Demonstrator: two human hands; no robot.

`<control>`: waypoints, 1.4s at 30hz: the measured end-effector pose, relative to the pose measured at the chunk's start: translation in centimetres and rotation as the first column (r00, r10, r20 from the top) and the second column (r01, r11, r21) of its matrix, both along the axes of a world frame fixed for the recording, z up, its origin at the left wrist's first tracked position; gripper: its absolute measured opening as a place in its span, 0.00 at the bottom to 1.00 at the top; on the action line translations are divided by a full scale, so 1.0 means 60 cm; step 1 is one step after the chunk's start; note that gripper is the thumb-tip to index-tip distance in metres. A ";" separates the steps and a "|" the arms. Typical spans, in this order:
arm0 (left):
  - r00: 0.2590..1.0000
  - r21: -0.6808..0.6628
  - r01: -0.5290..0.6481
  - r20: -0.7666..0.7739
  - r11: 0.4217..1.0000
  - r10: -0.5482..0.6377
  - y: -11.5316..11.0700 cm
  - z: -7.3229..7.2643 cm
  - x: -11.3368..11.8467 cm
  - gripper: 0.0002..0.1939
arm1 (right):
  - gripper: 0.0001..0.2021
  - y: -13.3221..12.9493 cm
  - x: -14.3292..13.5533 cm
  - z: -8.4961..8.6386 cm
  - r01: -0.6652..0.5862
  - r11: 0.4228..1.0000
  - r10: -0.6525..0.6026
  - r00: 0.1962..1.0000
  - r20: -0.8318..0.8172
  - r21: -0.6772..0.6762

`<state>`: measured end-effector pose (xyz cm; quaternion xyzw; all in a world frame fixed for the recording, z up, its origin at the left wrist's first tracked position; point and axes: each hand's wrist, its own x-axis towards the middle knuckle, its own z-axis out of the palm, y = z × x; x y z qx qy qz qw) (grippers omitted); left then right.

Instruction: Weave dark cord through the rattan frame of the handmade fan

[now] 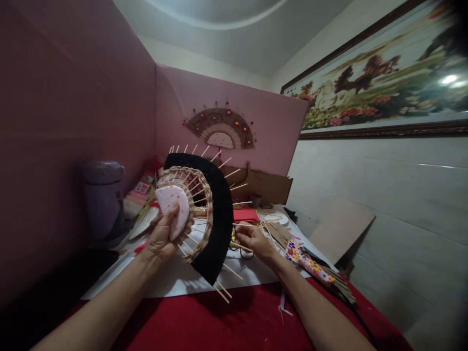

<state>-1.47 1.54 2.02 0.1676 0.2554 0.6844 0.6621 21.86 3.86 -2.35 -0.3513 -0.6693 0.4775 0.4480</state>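
My left hand (164,234) grips a half-round hand fan by its white, pink-dotted half-disc (179,200), with the thumb on its front. Around this disc run braided straw trim and thin wooden sticks, then a broad black fabric band (219,204). The stick ends poke out past the band's outer edge. At the band's right edge my right hand (252,239) is closed, its fingertips pinched at one protruding wooden stick (241,224). A small yellow piece and a dark loop show by these fingers, partly hidden.
A finished-looking brown fan (219,124) with red flowers hangs on the pink board. The table has white paper (171,282) over a red cloth (190,321). A flower-patterned piece (310,263) lies right, a lilac bin (106,200) stands left, and red sheets (244,214) lie behind.
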 end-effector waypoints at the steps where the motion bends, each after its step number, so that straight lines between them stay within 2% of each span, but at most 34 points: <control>1: 0.999 0.041 -0.032 -0.023 0.999 0.033 0.002 -0.001 -0.002 0.04 | 0.14 -0.002 0.000 0.000 -0.002 1.000 0.003 1.000 0.011 -0.027; 3: 0.994 0.098 -0.077 -0.064 0.992 0.084 0.006 -0.004 -0.006 0.05 | 0.14 -0.006 0.001 0.002 0.001 0.999 0.001 0.999 0.040 -0.045; 7: 0.991 0.077 -0.081 -0.099 0.994 0.089 0.011 -0.008 -0.013 0.08 | 0.14 -0.009 0.005 0.010 -0.071 0.997 0.071 0.997 0.035 0.008; 10: 0.988 0.073 -0.077 -0.132 0.994 0.086 0.011 -0.010 -0.012 0.08 | 0.14 -0.008 0.005 0.013 -0.125 0.990 0.129 0.989 -0.067 0.063; 14: 0.985 0.082 -0.051 -0.162 0.995 0.064 0.010 -0.017 -0.003 0.07 | 0.20 -0.008 0.000 0.017 -0.086 0.994 0.101 0.963 -0.249 0.070; 17: 0.980 0.079 -0.039 -0.191 0.996 0.053 0.007 -0.023 0.004 0.07 | 0.20 -0.016 -0.004 0.024 -0.096 0.994 0.105 0.928 -0.359 0.042; 23: 0.980 0.079 -0.031 -0.195 0.996 0.046 0.006 -0.023 0.005 0.07 | 0.11 -0.029 -0.002 0.035 -0.162 0.983 0.103 0.871 -0.480 -0.083; 28: 0.978 0.059 -0.051 -0.201 0.997 0.062 0.002 -0.013 0.003 0.06 | 0.13 -0.026 0.006 0.037 -0.087 0.990 0.027 0.892 -0.450 -0.112; 33: 0.975 0.086 -0.085 -0.199 0.993 0.101 -0.003 -0.005 0.007 0.06 | 0.13 -0.030 0.006 0.042 0.014 0.990 -0.058 0.949 -0.310 -0.142; 37: 0.968 0.094 -0.092 -0.225 0.991 0.111 0.001 -0.003 0.000 0.07 | 0.11 -0.034 0.006 0.047 0.105 0.990 -0.125 0.963 -0.240 -0.097; 42: 0.970 0.117 -0.096 -0.212 0.988 0.120 0.009 -0.003 -0.012 0.08 | 0.12 -0.031 0.012 0.048 0.168 0.985 -0.173 0.950 -0.259 -0.042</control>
